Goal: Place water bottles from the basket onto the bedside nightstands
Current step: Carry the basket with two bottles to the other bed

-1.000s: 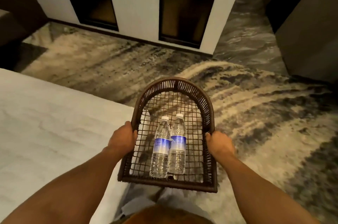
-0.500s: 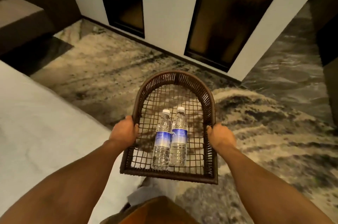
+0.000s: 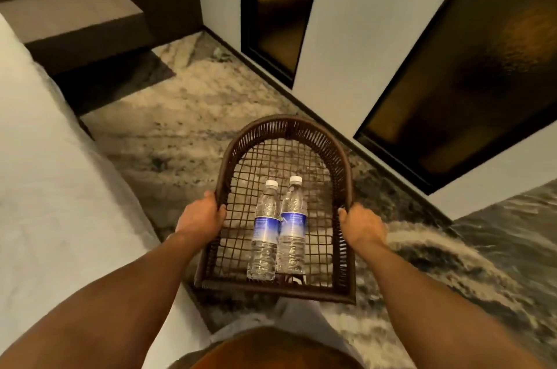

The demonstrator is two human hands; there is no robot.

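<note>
I carry a dark brown wicker basket (image 3: 287,124) with an arched far rim and an open mesh floor, held level in front of me. My left hand (image 3: 200,217) grips its left rim and my right hand (image 3: 360,225) grips its right rim. Two clear water bottles with white caps and blue labels lie side by side in the basket, caps pointing away from me: the left bottle (image 3: 265,228) and the right bottle (image 3: 291,225) touch each other. A grey-topped nightstand (image 3: 72,11) stands at the upper left, beyond the bed.
A white bed (image 3: 51,187) runs along my left side. Patterned beige and dark carpet (image 3: 168,124) covers the floor ahead. A white wall with dark amber glass panels (image 3: 470,67) stands ahead and to the right.
The view has turned left and moved forward: the nightstand has come into view at the upper left and the wall panels have shifted right. Both hands keep the same hold on the basket.
</note>
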